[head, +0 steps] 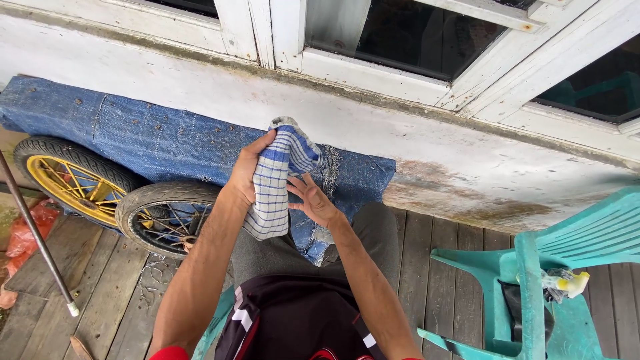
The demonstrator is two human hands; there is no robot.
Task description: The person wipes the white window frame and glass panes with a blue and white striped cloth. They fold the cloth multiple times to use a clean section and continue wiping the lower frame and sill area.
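Checked cloth (277, 183) held up mid-scene over the lap, left hand (248, 175) clamped on its far edge, right hand (313, 200) open-fingered against its right side, two wheels (120, 197) left.

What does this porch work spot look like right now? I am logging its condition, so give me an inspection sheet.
Surface: weathered wooden plank floor, bare between things.
Job's things: blue-and-white checked cloth, held up in front of the person.
Clutter: yellow-rimmed spoked wheel, dark-rimmed spoked wheel, blue denim fabric along the wall, red plastic bag, thin dark pole.
Hands: left hand grips the cloth's top; right hand open against its side.
Cables: nothing seen.
Surroundings: stained white wall, white window frames, teal plastic chair.
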